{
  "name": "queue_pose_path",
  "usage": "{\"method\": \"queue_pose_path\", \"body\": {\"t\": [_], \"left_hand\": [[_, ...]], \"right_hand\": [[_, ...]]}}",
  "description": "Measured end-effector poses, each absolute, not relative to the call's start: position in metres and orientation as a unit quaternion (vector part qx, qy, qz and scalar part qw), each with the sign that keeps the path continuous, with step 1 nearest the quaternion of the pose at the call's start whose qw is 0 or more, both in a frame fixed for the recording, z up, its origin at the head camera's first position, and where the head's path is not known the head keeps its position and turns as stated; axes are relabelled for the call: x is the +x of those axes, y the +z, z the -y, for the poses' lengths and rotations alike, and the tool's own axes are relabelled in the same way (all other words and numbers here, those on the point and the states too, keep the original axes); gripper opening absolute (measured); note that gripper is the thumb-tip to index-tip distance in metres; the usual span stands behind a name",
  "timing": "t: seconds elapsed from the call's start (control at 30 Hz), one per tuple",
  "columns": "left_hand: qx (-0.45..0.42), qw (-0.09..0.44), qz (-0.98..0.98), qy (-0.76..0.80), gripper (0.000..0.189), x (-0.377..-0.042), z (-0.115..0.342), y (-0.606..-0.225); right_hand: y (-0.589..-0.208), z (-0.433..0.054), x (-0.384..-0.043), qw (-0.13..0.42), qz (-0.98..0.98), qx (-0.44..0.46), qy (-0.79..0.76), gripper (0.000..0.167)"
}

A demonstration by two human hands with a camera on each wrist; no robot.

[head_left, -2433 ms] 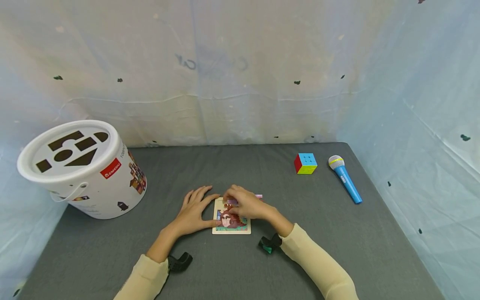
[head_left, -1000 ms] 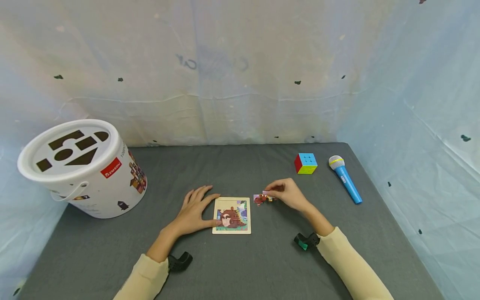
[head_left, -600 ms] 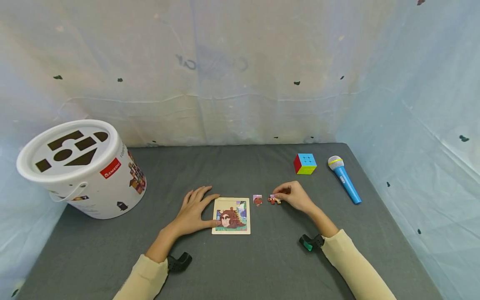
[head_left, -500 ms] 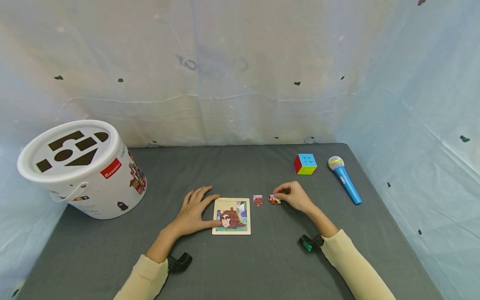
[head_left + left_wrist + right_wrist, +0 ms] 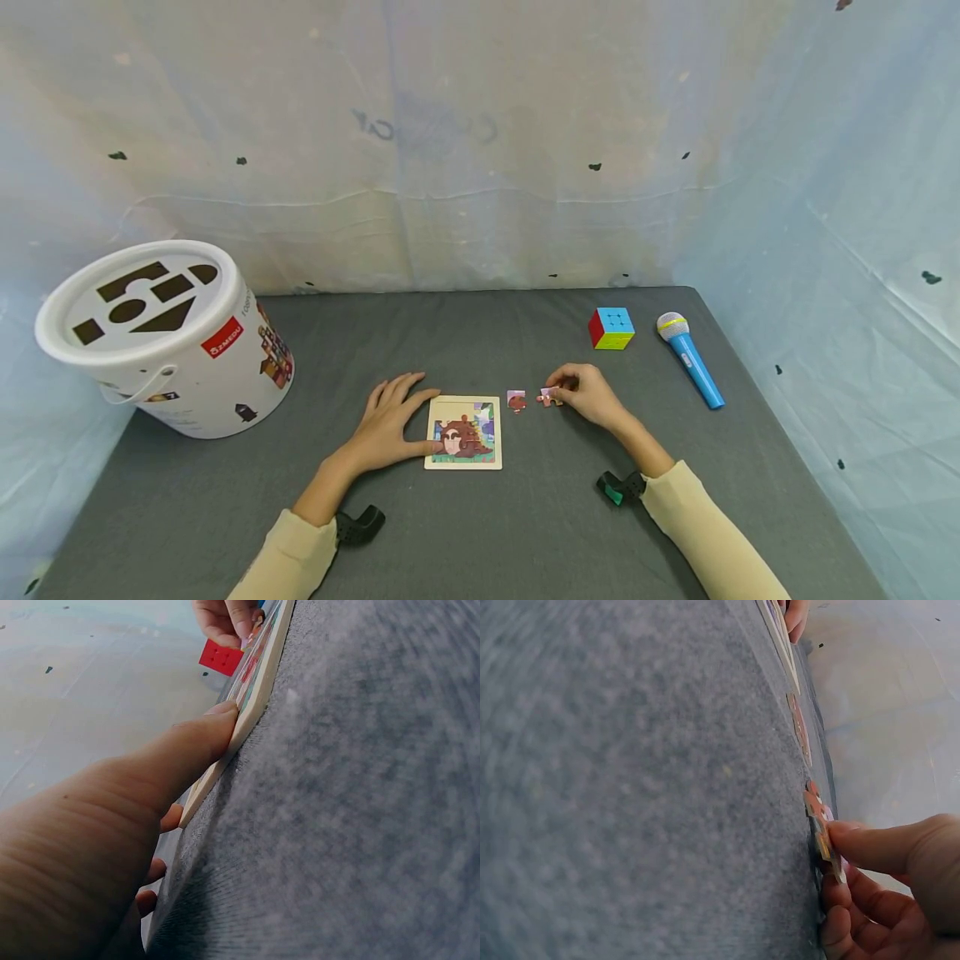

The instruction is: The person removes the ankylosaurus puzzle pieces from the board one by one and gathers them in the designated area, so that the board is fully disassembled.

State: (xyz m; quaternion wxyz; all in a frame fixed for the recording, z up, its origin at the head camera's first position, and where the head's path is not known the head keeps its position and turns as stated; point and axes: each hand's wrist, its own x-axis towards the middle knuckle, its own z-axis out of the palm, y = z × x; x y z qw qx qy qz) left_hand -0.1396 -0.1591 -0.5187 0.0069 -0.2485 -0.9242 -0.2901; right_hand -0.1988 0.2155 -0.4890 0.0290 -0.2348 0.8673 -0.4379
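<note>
A square wooden jigsaw puzzle board (image 5: 462, 466) lies on the grey table, showing a brown-haired cartoon figure and a bare patch at its upper left. My left hand (image 5: 386, 429) spreads at the board's left side, the thumb (image 5: 199, 742) resting on its rim and the forefinger by the top corner. Right of the board, my right hand (image 5: 588, 396) pinches a brown and pink puzzle piece (image 5: 814, 804) between thumb and fingers, close over the cloth. Another puzzle piece (image 5: 516, 401) lies between that hand and the board.
A big white bucket (image 5: 180, 392) with a shape-hole lid stands at the left. Towards the back right are a puzzle cube (image 5: 611, 328) and a blue toy microphone (image 5: 696, 367). Pale sheeting (image 5: 465, 167) hangs behind the grey table (image 5: 420, 542).
My right hand has moved from over the board to its right, carrying a puzzle piece past the one lying there. Within the last half second it barely moves. The left hand stays put.
</note>
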Motion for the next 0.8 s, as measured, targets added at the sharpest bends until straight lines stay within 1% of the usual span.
{"method": "queue_pose_path", "body": {"t": [0.17, 0.5, 0.8], "left_hand": [[-0.248, 0.007, 0.925, -0.288, 0.088, -0.1397, 0.1592, -0.5196], [-0.251, 0.01, 0.924, -0.288, 0.088, -0.1403, 0.1598, -0.521], [-0.25, 0.007, 0.924, -0.289, 0.088, -0.1398, 0.1598, -0.5195]], "right_hand": [[-0.4881, -0.214, -0.1962, 0.033, -0.869, -0.233, -0.435, 0.011], [-0.491, -0.2151, -0.1954, 0.009, -0.876, -0.249, -0.413, 0.009], [-0.4872, -0.2116, -0.195, 0.014, -0.888, -0.242, -0.391, 0.008]]}}
